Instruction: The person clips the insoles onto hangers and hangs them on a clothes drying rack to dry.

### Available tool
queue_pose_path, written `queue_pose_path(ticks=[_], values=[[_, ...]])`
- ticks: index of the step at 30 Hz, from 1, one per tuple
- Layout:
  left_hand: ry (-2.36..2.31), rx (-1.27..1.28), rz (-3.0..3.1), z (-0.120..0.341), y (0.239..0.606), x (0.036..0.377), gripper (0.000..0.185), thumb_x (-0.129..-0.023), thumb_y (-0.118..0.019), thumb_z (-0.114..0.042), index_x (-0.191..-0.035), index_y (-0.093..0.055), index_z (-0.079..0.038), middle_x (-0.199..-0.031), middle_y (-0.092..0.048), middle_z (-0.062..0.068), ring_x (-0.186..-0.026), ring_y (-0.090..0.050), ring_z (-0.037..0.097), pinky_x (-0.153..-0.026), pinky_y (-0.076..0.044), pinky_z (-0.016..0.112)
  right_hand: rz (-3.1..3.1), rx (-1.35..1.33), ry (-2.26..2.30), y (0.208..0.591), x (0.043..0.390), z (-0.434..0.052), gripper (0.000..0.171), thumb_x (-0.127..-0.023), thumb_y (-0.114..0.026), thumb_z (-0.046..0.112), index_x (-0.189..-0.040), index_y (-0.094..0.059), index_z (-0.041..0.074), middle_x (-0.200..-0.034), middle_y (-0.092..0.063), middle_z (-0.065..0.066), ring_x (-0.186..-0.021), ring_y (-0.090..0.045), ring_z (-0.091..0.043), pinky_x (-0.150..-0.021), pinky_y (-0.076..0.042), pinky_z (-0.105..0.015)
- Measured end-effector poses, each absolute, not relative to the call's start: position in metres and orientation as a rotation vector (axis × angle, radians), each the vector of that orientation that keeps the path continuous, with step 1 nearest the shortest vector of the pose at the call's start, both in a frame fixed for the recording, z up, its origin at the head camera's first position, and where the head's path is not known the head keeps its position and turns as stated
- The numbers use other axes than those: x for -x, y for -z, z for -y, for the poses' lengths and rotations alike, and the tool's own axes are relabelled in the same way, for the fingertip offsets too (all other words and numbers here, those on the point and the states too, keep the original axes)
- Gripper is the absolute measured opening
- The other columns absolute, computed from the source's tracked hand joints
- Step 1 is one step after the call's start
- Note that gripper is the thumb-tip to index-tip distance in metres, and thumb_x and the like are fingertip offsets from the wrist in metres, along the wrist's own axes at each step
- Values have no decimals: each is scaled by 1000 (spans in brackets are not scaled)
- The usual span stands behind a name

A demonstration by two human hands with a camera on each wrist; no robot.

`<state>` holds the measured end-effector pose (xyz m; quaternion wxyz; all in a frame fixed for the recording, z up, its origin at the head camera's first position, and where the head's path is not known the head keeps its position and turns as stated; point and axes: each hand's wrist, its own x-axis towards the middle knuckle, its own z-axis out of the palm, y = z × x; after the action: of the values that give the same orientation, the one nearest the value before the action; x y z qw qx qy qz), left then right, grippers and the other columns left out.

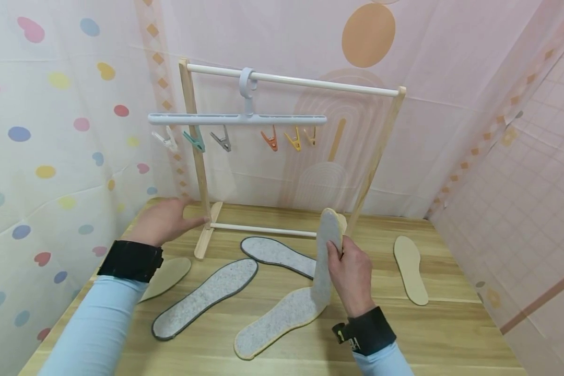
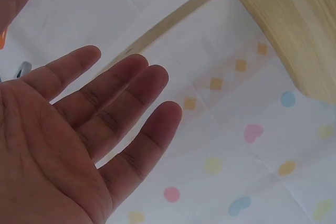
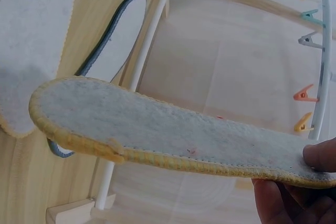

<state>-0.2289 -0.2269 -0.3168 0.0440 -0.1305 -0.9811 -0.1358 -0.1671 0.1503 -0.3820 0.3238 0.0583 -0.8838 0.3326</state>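
My right hand (image 1: 352, 274) pinches a grey felt insole with yellow edging (image 1: 327, 230), thumb on its grey face, and holds it upright above the table. In the right wrist view, the insole (image 3: 131, 121) stretches leftward from the thumb and fingers. A matching yellow-edged insole (image 1: 277, 321) lies below it, partly covered. My left hand (image 1: 162, 222) is beside the left post of the wooden rack (image 1: 199, 172), fingers spread and palm bare in the left wrist view. A pale blue hanger (image 1: 237, 120) with several coloured clips hangs from the rack's white bar.
Two dark-edged grey insoles lie on the wooden table, one in front (image 1: 204, 300) and one behind (image 1: 277, 254). A beige insole (image 1: 410, 269) lies at the right; another (image 1: 169, 277) is partly behind the left forearm. A patterned curtain (image 1: 272, 31) stands behind the rack.
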Motion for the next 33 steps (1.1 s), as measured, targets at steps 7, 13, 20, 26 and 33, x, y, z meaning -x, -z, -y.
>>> queue_pose_path(ticks=[7,13,20,26,33], values=[[453,361,3030,233,308,231,75,-95,-62,-48,-139,-46,10,-124,-57,36,-109,-58,49,-89,-47,60,2297,-181,-841,380,168,-146,19,-93,-70,15,-94,-67,-3,-80,-71,-17,-64,-69,-28,-51,-53,-39],[464,274,3058,242,304,234,80,-95,-59,-52,-141,-43,12,-131,-51,38,-116,-51,54,-88,-46,64,2293,-196,-829,378,169,-143,18,-92,-71,15,-91,-66,-2,-76,-70,-15,-60,-67,-25,-48,-51,-37],[516,238,3041,254,293,235,83,-96,-55,-55,-142,-40,12,-136,-47,38,-120,-48,54,-90,-43,65,2266,-241,-812,377,170,-138,16,-91,-72,13,-86,-65,0,-70,-67,-13,-57,-64,-24,-46,-47,-36],[529,225,2979,263,284,238,84,-97,-53,-56,-141,-39,14,-131,-48,41,-117,-48,56,-90,-42,66,2260,-251,-809,376,171,-133,16,-91,-72,13,-86,-65,0,-73,-69,-15,-60,-67,-28,-48,-48,-39],[543,204,2920,268,270,243,82,-98,-53,-53,-141,-38,14,-129,-48,43,-114,-50,57,-89,-41,66,2260,-246,-821,373,170,-128,16,-91,-72,13,-86,-65,0,-77,-70,-16,-63,-68,-29,-50,-50,-40]])
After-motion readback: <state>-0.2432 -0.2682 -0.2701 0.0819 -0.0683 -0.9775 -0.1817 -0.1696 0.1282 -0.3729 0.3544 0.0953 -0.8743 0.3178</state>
